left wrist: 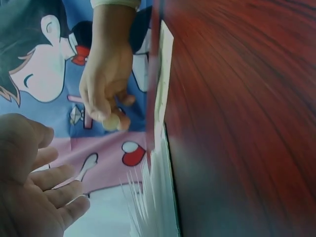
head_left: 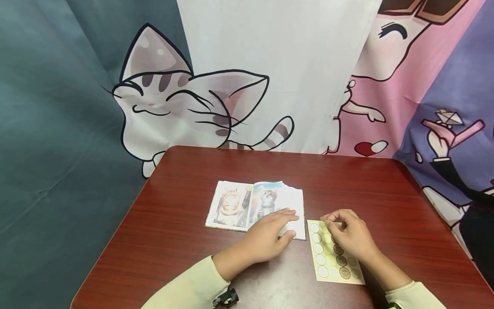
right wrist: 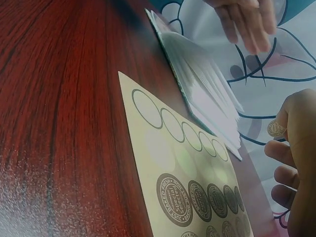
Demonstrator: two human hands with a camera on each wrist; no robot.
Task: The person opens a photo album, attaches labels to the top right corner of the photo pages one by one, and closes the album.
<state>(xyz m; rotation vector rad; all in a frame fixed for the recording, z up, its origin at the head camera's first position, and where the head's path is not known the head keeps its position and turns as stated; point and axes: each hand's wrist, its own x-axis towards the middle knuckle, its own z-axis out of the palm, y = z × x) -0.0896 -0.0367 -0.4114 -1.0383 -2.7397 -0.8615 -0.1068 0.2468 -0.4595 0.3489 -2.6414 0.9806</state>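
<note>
My right hand (head_left: 353, 236) pinches a small round sticker (right wrist: 276, 129) between thumb and fingertip, above the far end of a yellowish sticker sheet (head_left: 328, 272). Rows of round stickers cover that sheet, some plain with a dark outline and others dark with printed lettering. To its left lies an open book (head_left: 295, 204) with a kitten picture on each side. A small round sticker (head_left: 248, 188) shows at the top of its left page. My left hand (head_left: 266, 236) hovers over the lower right page, fingers extended and holding nothing; it hides part of the page.
Both the book and the sheet lie on a reddish-brown wooden table (head_left: 173, 206). Behind the table hangs a curtain (head_left: 308, 64) printed with cartoon figures. The book's loose pages (right wrist: 207, 84) fan upward at its right side.
</note>
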